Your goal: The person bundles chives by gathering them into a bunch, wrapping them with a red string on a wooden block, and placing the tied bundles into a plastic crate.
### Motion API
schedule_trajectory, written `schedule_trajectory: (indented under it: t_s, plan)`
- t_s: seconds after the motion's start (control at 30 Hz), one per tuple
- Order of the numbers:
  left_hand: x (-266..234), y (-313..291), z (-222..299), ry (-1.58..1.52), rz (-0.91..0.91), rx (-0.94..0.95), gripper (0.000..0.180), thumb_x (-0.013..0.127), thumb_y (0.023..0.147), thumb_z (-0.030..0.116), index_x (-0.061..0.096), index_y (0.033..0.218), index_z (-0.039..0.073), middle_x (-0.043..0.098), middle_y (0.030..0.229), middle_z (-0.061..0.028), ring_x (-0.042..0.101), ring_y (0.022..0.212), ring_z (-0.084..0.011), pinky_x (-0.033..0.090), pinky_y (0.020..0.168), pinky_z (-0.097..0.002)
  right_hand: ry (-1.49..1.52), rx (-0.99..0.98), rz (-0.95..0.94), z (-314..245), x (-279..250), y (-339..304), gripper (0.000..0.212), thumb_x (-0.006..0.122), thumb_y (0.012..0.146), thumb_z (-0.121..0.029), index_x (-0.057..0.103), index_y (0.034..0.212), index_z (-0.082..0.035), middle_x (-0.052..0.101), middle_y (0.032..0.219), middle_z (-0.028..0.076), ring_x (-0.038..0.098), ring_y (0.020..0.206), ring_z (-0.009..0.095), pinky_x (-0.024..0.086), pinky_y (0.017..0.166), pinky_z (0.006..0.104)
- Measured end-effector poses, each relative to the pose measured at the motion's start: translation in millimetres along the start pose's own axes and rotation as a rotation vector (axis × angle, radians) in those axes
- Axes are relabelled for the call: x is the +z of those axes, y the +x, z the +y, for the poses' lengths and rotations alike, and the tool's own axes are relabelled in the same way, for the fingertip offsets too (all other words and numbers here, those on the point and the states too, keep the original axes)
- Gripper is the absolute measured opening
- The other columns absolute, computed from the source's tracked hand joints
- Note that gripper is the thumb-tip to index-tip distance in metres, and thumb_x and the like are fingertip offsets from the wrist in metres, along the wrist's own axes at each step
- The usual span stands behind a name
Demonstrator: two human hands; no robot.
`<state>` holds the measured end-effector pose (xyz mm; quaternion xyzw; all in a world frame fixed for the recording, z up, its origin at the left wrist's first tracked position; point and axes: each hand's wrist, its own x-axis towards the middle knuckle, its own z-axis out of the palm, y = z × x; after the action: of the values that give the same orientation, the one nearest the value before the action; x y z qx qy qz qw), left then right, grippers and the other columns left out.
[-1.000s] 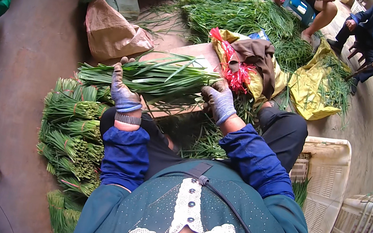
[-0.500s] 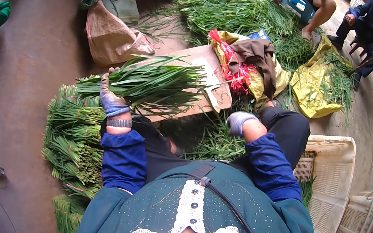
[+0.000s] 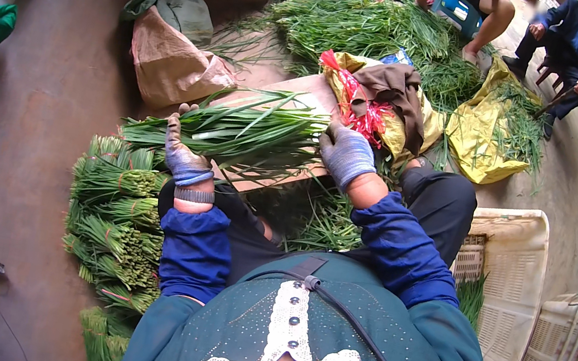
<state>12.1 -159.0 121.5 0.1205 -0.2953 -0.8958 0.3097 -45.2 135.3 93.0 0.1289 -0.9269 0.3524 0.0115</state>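
Observation:
A loose bunch of garlic chives [image 3: 251,132] lies across the board [image 3: 311,92] in front of me. My left hand [image 3: 186,156], in a grey-blue glove, is closed round its leafy left part, thumb raised on the far side. At the pale stalk ends on the right, my right hand [image 3: 346,158], gloved alike, has its fingers curled against the bunch; its fingertips are partly hidden. Red plastic strips [image 3: 368,121] hang from a yellow sack [image 3: 392,133] just beyond the right hand. Tied chive bundles [image 3: 116,228] are stacked beside my left forearm.
A pinkish sack [image 3: 172,58] stands at the far left of the board. Beyond is a large chive heap [image 3: 375,30] with people sitting near it. To my right are a white plastic crate [image 3: 518,272] and a yellow sheet [image 3: 482,144] with loose leaves.
My right hand has moved left and away from me, from above my right knee to the stalk ends. My left hand has shifted slightly right, still at the bunch.

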Motion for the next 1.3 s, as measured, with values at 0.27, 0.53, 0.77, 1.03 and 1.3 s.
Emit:
schedule_trajectory:
  t_s: [0.27, 0.53, 0.77, 1.03, 1.3]
  plan:
    - [-38, 23, 18, -0.064, -0.028, -0.056, 0.029, 0.055, 0.096, 0.026, 0.066, 0.113, 0.006, 0.067, 0.116, -0.0132, 0.062, 0.108, -0.0288, 0.047, 0.100, -0.0497, -0.358, -0.070, -0.802, 69, -20, -13, 0.034, 0.069, 0.076, -0.028, 0.072, 0.100, -0.004, 0.069, 0.099, 0.023, 0.068, 0.093, 0.035, 0.054, 0.082, 0.0386]
    - [-55, 34, 8, -0.177, -0.109, -0.193, 0.027, 0.057, 0.094, 0.024, 0.066, 0.111, 0.005, 0.068, 0.114, -0.0138, 0.062, 0.108, -0.0301, 0.047, 0.099, -0.0522, 0.960, -0.019, -0.304, 20, 19, -7, 0.063, 0.073, 0.081, -0.035, 0.056, 0.122, 0.009, 0.067, 0.109, 0.018, 0.063, 0.097, 0.023, 0.048, 0.089, 0.0328]
    - [-62, 38, -1, -0.084, 0.029, -0.185, 0.023, 0.058, 0.092, 0.020, 0.068, 0.104, 0.003, 0.070, 0.107, -0.0117, 0.066, 0.100, -0.0270, 0.051, 0.096, -0.0464, 0.765, -0.010, -0.120, 16, 28, -15, 0.032, 0.058, 0.091, -0.023, 0.065, 0.115, -0.001, 0.070, 0.101, 0.020, 0.067, 0.094, 0.030, 0.049, 0.086, 0.0370]
    - [-54, 27, 4, 0.053, 0.076, -0.275, 0.032, 0.053, 0.093, 0.028, 0.067, 0.110, 0.005, 0.068, 0.113, -0.0135, 0.063, 0.104, -0.0344, 0.048, 0.096, -0.0538, 0.674, 0.196, 0.050, 52, 10, -15, 0.024, 0.062, 0.087, -0.024, 0.068, 0.092, -0.001, 0.069, 0.083, 0.017, 0.065, 0.077, 0.031, 0.051, 0.075, 0.0397]
    - [-78, 51, 25, 0.126, 0.071, -0.197, 0.041, 0.044, 0.096, 0.031, 0.063, 0.119, 0.003, 0.065, 0.120, -0.0168, 0.061, 0.109, -0.0380, 0.045, 0.100, -0.0536, -0.619, 0.043, -1.075, 86, 4, -51, 0.026, 0.064, 0.078, -0.016, 0.073, 0.099, -0.005, 0.070, 0.103, 0.018, 0.068, 0.094, 0.035, 0.055, 0.080, 0.0419]
